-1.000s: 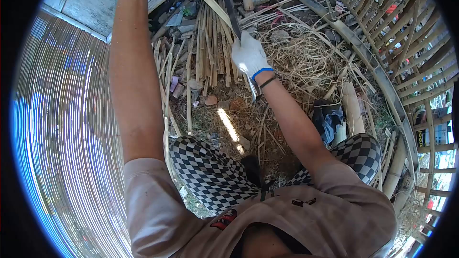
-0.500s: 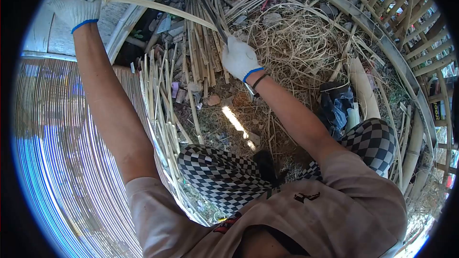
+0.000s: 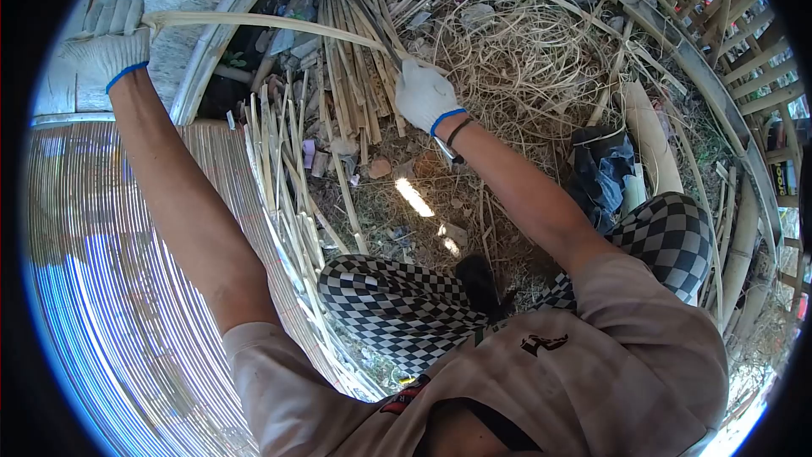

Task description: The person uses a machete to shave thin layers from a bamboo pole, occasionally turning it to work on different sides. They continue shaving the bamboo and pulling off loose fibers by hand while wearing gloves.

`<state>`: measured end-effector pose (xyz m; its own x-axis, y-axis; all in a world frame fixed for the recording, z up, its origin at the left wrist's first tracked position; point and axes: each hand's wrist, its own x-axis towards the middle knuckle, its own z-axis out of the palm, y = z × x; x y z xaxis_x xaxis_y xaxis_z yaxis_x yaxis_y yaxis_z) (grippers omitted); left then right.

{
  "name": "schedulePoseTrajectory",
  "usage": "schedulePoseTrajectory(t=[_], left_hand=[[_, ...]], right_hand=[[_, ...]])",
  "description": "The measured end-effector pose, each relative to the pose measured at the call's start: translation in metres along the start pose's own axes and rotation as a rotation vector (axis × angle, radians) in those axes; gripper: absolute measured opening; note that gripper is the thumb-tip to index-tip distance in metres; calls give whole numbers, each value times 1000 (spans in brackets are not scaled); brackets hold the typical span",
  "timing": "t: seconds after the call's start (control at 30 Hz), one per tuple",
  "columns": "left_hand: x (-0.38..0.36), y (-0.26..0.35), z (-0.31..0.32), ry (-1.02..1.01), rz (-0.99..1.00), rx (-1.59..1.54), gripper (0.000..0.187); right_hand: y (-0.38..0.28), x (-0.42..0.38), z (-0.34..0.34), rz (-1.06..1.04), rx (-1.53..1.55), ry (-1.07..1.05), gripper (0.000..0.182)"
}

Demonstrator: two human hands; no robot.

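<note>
My left hand (image 3: 108, 38), in a white knit glove with a blue cuff, is stretched out at the upper left. Its fingers are closed around one end of a pale bamboo strip (image 3: 262, 21). The strip bows across to my right hand (image 3: 425, 95), which wears a matching glove and is closed on a knife. Only part of the dark knife blade (image 3: 390, 52) shows, angled up from the fist and meeting the strip's right end. The handle is hidden inside the glove.
Split bamboo sticks (image 3: 345, 59) lie bundled beyond my hands. A heap of thin shavings (image 3: 541, 55) covers the ground to the right, near a dark plastic bag (image 3: 602, 173). A slatted bamboo screen (image 3: 127, 262) stands left, and a curved bamboo rail (image 3: 668, 42) rings the right side.
My left hand has moved left and slightly down, with more strip now stretching between the hands. My right hand and the knife stay nearly in place.
</note>
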<state>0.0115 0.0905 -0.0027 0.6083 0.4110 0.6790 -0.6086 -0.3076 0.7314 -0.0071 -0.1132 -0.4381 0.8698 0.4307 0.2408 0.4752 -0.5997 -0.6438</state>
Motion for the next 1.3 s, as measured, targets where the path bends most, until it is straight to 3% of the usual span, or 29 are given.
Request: schedulePoseTrajectory(t=[0.07,0.17,0.27,0.33,0.37,0.43,0.47,0.57,0.63,0.67,0.77,0.87,0.93,1.0,1.07,1.17,1.2,1.27,1.3], left_hand=[[7,-4,-3,-10,13,48,71],[19,-6,-13,-16,45,107,73],[3,2,3,88,42,72,81],[9,-6,0,-491,-84,-275,87],[44,-15,-8,-1142,-174,-589,91],[102,-39,-59,-1582,-329,-916,96],[128,-51,-94,-1382,-369,-929,97],[131,-55,-110,-1144,-456,-966,101],[113,-40,-88,-1311,-404,-942,102],[87,-32,-60,-1491,-328,-902,102],[83,-24,-11,-1924,-229,-882,105],[70,-29,-14,-1824,-279,-885,103],[75,-28,2,-1855,-321,-911,100],[60,-15,20,-1294,-204,-558,96],[5,5,48,-113,42,121,91],[-20,11,72,-68,69,127,89],[-17,13,72,-70,55,123,89],[-9,9,69,-78,29,115,87],[-16,11,75,-33,22,118,87]], right_hand=[[-9,1,-11,117,179,40,38],[36,-3,19,209,209,-54,43],[53,6,35,123,19,-225,45],[43,3,33,124,41,-108,30],[31,10,22,114,92,-12,26],[1,3,-2,101,194,129,18],[-6,3,-7,48,273,177,15],[5,-3,-3,147,259,72,20],[60,-14,32,326,209,-135,27],[93,-24,50,392,184,-261,30],[136,-35,98,465,76,-345,31],[127,-18,110,405,-14,-494,32],[90,-18,60,421,104,-301,31],[59,-9,26,401,178,-178,29],[47,-6,18,361,202,-135,26],[63,-24,34,375,257,-70,26],[86,-30,62,420,178,-121,27],[124,-46,63,516,93,-454,31],[128,-48,65,519,77,-453,30]])
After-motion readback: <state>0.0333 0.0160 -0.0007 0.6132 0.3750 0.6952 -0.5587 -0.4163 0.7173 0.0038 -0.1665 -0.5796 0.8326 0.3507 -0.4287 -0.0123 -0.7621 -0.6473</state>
